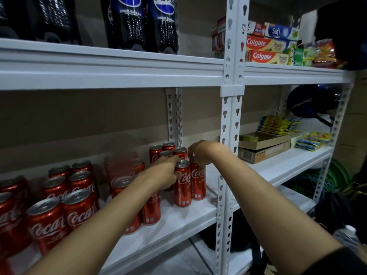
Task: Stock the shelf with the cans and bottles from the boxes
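Squat Coca-Cola cans [47,221] stood at the shelf's [178,217] left. The left hand [165,171] gripped one slim Coca-Cola can [183,185]; the right hand [198,153] pinched the top of its neighbour can [198,181]. Colgate boxes [267,50] sat upper right.

cans [183,185]: red, white script, silver tops | shelf [119,74]: white | bottles [143,22]: black, blue labels
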